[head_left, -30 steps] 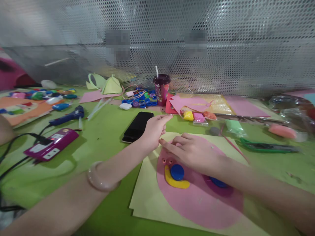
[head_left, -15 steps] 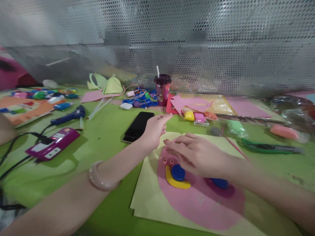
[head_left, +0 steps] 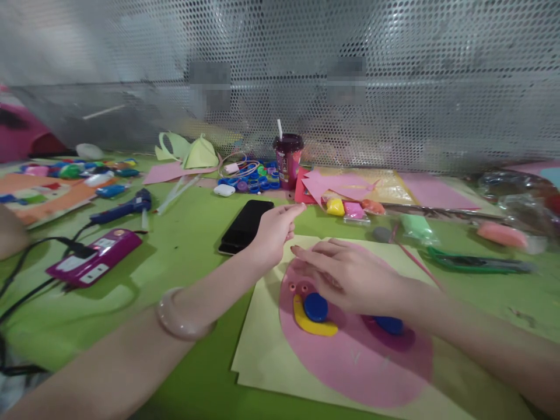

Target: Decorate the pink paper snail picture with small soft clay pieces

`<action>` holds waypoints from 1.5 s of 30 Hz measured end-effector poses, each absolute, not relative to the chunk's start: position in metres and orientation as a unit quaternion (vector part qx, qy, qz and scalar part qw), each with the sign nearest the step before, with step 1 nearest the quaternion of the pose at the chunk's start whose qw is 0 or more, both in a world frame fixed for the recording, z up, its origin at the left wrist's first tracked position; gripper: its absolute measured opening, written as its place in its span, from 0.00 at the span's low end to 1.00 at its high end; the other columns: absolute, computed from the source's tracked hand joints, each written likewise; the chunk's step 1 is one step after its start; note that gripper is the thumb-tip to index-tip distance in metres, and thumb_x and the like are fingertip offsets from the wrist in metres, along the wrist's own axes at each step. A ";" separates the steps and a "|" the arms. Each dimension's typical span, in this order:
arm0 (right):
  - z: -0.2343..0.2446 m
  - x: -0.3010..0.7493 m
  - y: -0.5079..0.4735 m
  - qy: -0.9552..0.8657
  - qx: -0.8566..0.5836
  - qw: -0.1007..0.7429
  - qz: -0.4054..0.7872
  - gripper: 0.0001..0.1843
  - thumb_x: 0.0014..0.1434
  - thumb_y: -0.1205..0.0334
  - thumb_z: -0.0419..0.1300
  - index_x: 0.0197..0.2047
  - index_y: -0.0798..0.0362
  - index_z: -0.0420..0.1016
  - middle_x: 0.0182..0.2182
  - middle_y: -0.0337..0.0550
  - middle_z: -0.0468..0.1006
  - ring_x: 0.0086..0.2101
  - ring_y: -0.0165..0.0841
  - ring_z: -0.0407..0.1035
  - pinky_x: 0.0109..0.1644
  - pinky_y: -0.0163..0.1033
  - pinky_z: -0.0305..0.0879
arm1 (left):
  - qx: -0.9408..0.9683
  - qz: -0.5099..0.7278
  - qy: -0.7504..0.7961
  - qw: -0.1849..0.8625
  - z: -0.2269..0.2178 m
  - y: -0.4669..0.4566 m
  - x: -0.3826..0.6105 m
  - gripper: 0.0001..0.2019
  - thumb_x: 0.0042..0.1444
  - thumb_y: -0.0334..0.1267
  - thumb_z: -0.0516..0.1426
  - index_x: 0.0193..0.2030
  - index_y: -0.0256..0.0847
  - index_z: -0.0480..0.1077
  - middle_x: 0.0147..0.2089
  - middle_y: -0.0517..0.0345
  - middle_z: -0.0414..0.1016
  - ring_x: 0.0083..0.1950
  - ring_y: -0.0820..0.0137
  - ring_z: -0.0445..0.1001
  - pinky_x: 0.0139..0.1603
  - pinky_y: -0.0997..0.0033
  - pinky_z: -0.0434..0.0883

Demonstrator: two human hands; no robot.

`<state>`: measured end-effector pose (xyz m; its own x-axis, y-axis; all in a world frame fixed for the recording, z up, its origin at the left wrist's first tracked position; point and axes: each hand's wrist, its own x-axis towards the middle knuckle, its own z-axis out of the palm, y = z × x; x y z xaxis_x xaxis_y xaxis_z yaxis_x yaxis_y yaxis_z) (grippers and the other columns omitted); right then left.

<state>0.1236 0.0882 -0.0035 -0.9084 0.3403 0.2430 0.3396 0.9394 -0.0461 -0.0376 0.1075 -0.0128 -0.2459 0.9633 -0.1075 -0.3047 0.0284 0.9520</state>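
Note:
My left hand (head_left: 276, 230) is above the far left corner of a pale yellow paper sheet (head_left: 266, 350), thumb and forefinger pinched together; whatever they hold, if anything, is too small to make out. My right hand (head_left: 343, 274) hovers low over a pink paper oval (head_left: 341, 356), its fingers stretched toward the left and nothing visible in them. On the oval sit a blue disc (head_left: 315, 307), a yellow clay curve (head_left: 308, 324) and two small pink rings. A second blue disc (head_left: 388, 325) on a purple patch lies partly beneath my right wrist.
A black phone (head_left: 245, 224) lies beside my left hand. Wrapped clay, including a yellow lump (head_left: 335, 206), and a green craft knife (head_left: 479, 261) lie beyond and right. A lidded cup (head_left: 289, 160) stands behind. At left are a glue gun (head_left: 125, 207) and a purple power strip (head_left: 94, 258).
Both hands keep nearly the same pose and place. The view has shifted very slightly; nothing has visibly been picked up or put down.

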 end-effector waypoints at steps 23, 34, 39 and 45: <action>-0.007 0.123 0.083 -0.971 -0.199 0.136 0.000 0.24 0.63 0.65 0.48 0.61 0.61 0.63 0.41 0.55 0.76 0.41 0.41 0.70 0.47 0.49 0.65 | 0.336 0.611 0.492 0.522 -0.015 0.108 -0.039 0.06 0.53 0.33 0.60 0.28 0.35 0.67 0.17 0.73 0.46 0.17 0.82 0.44 0.18 0.79 0.44; -0.006 0.120 0.085 -0.951 -0.258 0.154 0.075 0.25 0.59 0.68 0.50 0.60 0.58 0.64 0.37 0.49 0.76 0.36 0.36 0.71 0.40 0.41 0.68 | 0.336 0.611 0.489 0.525 -0.016 0.108 -0.039 0.06 0.53 0.31 0.60 0.29 0.35 0.67 0.17 0.72 0.46 0.17 0.82 0.45 0.18 0.80 0.45; -0.007 0.120 0.084 -0.955 -0.252 0.137 0.073 0.23 0.59 0.66 0.51 0.58 0.58 0.66 0.39 0.52 0.76 0.39 0.39 0.71 0.44 0.45 0.67 | 0.337 0.615 0.480 0.527 -0.017 0.109 -0.039 0.09 0.49 0.33 0.63 0.27 0.36 0.66 0.17 0.73 0.47 0.17 0.82 0.45 0.18 0.79 0.45; -0.007 0.120 0.082 -0.957 -0.251 0.138 0.051 0.25 0.61 0.66 0.50 0.62 0.56 0.61 0.39 0.51 0.76 0.37 0.37 0.70 0.41 0.43 0.67 | 0.338 0.614 0.481 0.528 -0.017 0.110 -0.039 0.08 0.49 0.34 0.63 0.29 0.36 0.67 0.17 0.73 0.48 0.17 0.82 0.46 0.18 0.80 0.46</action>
<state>0.1199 0.0821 -0.0068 -0.8357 0.4942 0.2395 0.4661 0.8689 -0.1665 -0.0388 0.1096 -0.0170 -0.2154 0.9721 -0.0932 -0.3229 0.0192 0.9462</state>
